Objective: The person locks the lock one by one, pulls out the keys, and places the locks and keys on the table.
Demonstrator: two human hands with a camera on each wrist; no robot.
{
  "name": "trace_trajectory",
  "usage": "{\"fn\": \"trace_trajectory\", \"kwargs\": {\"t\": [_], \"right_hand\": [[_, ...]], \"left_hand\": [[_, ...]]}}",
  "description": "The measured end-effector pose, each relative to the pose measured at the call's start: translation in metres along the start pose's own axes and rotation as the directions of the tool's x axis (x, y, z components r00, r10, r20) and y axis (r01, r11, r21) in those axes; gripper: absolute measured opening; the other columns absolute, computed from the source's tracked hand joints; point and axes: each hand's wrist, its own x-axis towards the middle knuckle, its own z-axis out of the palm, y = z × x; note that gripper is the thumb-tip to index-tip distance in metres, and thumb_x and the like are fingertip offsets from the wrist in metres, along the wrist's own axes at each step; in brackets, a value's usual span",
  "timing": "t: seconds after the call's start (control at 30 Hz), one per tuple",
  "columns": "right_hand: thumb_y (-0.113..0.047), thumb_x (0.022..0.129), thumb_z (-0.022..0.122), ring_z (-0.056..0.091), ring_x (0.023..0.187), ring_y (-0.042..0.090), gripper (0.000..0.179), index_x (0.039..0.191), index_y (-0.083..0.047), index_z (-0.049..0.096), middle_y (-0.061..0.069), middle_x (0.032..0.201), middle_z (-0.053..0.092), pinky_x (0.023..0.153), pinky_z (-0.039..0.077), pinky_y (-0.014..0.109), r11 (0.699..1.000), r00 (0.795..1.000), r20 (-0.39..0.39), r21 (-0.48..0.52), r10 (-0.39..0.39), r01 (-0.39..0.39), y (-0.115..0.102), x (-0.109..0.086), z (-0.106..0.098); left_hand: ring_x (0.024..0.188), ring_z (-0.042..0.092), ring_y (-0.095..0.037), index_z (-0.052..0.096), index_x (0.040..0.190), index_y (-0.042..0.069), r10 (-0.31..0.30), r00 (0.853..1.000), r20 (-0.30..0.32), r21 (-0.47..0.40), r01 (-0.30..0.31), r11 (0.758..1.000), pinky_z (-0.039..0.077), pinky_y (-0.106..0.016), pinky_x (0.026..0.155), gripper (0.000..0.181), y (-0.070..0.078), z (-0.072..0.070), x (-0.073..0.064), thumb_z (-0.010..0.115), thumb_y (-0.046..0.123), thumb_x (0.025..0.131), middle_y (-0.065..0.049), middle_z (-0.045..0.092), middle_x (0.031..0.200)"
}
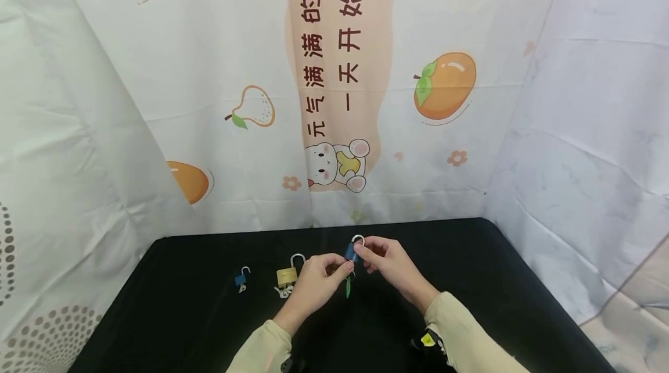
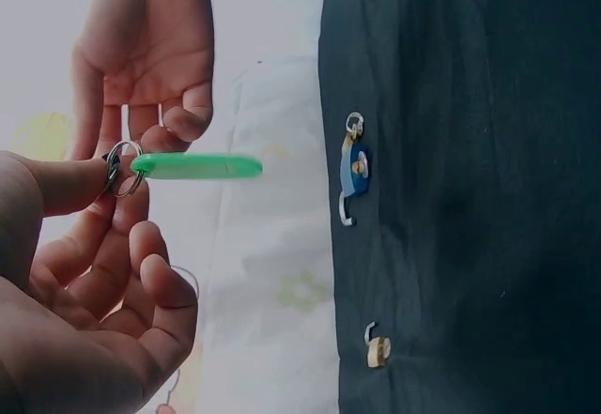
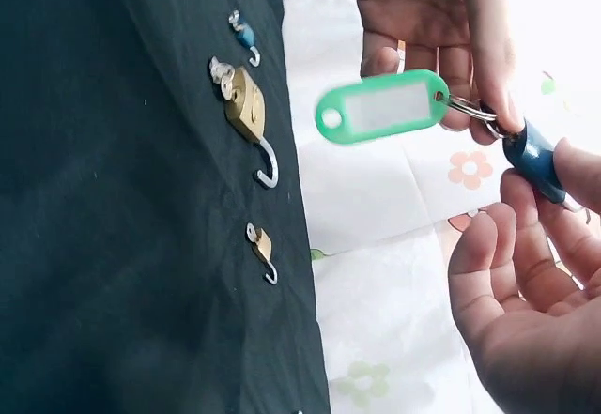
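Up off the black table, my right hand [image 1: 395, 265] pinches a blue padlock [image 1: 351, 252] by its body, its shackle upward. My left hand [image 1: 320, 280] pinches the key at the padlock's lower end; the fingers mostly cover the key. From that key hangs a metal ring [image 2: 125, 168] with a green key tag [image 3: 383, 106], which has a pale label. Whether the held padlock's shackle is locked is hard to tell. To the left lie a small blue padlock [image 1: 241, 280] and a larger brass padlock [image 1: 287, 276], both with raised shackles and keys attached.
A small brass padlock [image 3: 263, 243] with a key lies on the black cloth [image 1: 172, 303], hidden in the head view. Behind the table hangs a white fruit-patterned curtain [image 1: 209, 59]. Further curtains close in the left and right sides.
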Motion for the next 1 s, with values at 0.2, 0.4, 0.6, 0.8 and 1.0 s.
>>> {"fn": "trace_trajectory", "kwargs": {"t": [0.2,0.4,0.6,0.8,1.0], "right_hand": [[-0.034,0.100,0.066,0.063,0.085,0.026,0.034,0.114,-0.004,0.069,0.012,0.097,0.068,0.076,0.055,0.031,1.000,1.000,-0.008,0.007,0.017,-0.017,0.004,-0.004,0.006],[-0.032,0.102,0.063,0.062,0.087,0.024,0.033,0.116,-0.002,0.068,0.009,0.098,0.067,0.077,0.055,0.032,1.000,1.000,0.027,-0.011,0.000,0.000,0.002,-0.002,0.007],[-0.035,0.102,0.063,0.061,0.079,0.022,0.035,0.112,-0.002,0.068,0.007,0.085,0.063,0.075,0.053,0.032,0.999,0.991,-0.134,0.051,0.003,0.004,-0.001,0.012,0.001],[-0.035,0.101,0.065,0.063,0.080,0.024,0.038,0.117,0.000,0.068,0.010,0.085,0.063,0.079,0.055,0.033,0.999,0.993,-0.118,0.040,0.015,-0.011,0.002,0.017,-0.008],[-0.033,0.101,0.065,0.063,0.080,0.023,0.040,0.121,0.001,0.066,0.012,0.089,0.065,0.079,0.056,0.036,0.996,0.998,-0.054,0.078,0.044,-0.040,0.013,0.017,-0.013]], "left_hand": [[0.054,0.047,-0.004,0.075,0.088,0.012,-0.008,1.000,0.010,0.004,0.008,1.000,0.040,-0.022,0.050,0.020,0.000,0.001,-0.006,0.068,0.027,0.099,0.009,0.055,0.064],[0.053,0.046,-0.003,0.075,0.084,0.013,0.002,1.000,0.019,0.016,-0.003,1.000,0.039,-0.022,0.050,0.018,-0.001,0.001,-0.007,0.070,0.023,0.098,0.009,0.055,0.062],[0.060,0.056,-0.002,0.078,0.083,0.015,-0.001,0.998,0.064,0.019,0.000,1.000,0.046,-0.023,0.057,0.016,-0.003,0.005,-0.012,0.072,0.025,0.095,0.012,0.066,0.071],[0.063,0.061,-0.004,0.078,0.090,0.009,-0.053,0.997,0.061,-0.073,0.057,0.996,0.050,-0.024,0.059,0.020,-0.012,0.013,-0.018,0.069,0.026,0.098,0.007,0.070,0.075],[0.059,0.065,-0.011,0.076,0.086,0.003,-0.157,0.972,0.173,-0.148,0.184,0.972,0.054,-0.026,0.056,0.014,-0.025,0.025,-0.023,0.070,0.013,0.094,-0.001,0.070,0.069]]}}
